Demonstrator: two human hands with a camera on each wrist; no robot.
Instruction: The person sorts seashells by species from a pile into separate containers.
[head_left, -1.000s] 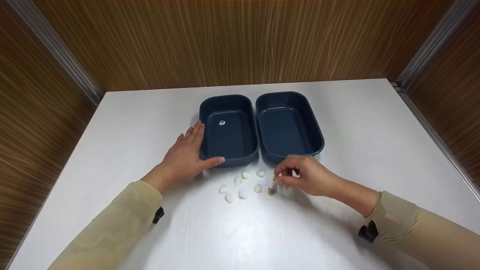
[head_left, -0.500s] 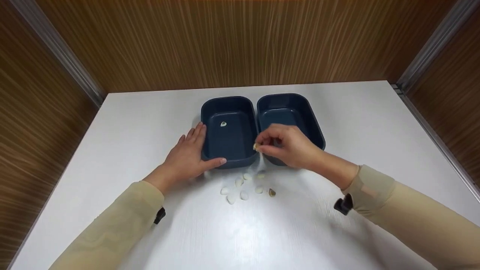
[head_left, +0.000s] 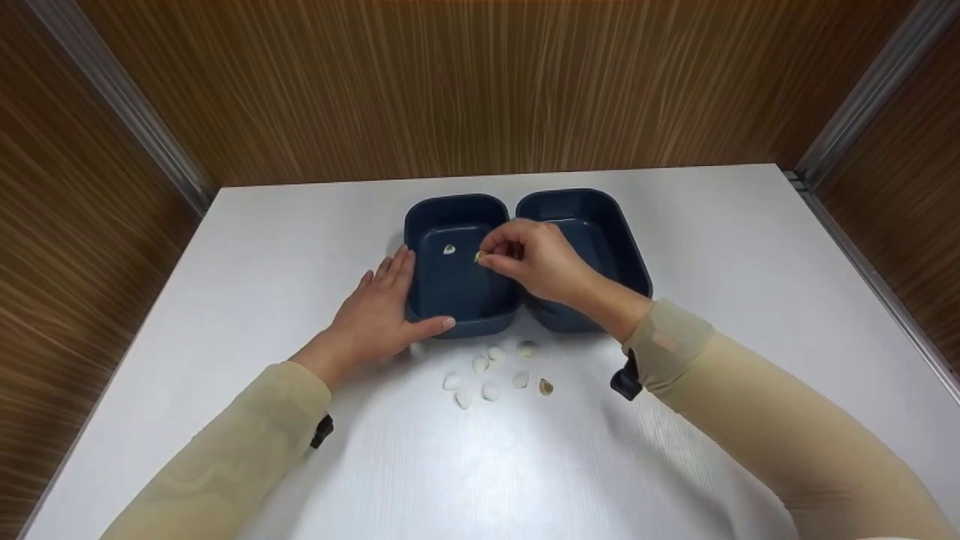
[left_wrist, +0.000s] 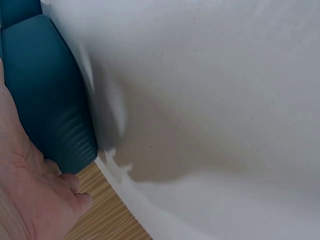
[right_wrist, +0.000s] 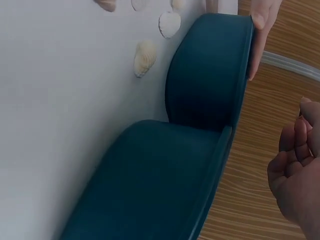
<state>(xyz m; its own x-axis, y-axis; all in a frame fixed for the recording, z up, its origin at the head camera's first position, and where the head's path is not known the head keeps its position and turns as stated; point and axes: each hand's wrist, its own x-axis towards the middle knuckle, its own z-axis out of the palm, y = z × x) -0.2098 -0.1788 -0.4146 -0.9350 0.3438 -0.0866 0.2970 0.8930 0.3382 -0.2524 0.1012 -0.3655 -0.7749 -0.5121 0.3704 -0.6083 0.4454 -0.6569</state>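
Note:
Two dark blue rectangular tubs stand side by side. My left hand [head_left: 373, 311] rests with straight fingers along the left side of the left tub [head_left: 472, 328], its thumb over the front rim. Between thumb and fingertips my right hand [head_left: 536, 259] pinches a small yellowish seashell [head_left: 479, 256], held over the left tub. One pale shell [head_left: 449, 249] lies on that tub's floor. The right tub [head_left: 637, 262] is partly covered by my right hand and wrist. In the right wrist view a ribbed shell [right_wrist: 145, 58] shows close by the tubs; the pinched one is mostly hidden by the fingers.
Several white seashells [head_left: 490, 391] lie scattered on the white table [head_left: 300, 225] in front of the tubs. A brown shell [head_left: 545, 387] is at their right end. A wood-grain panel [head_left: 480, 90] rises behind the table, with metal posts at both corners.
My right hand has lifted a shell from the table near the right tub and carried it forward and left, over the left tub. My left hand stays in place.

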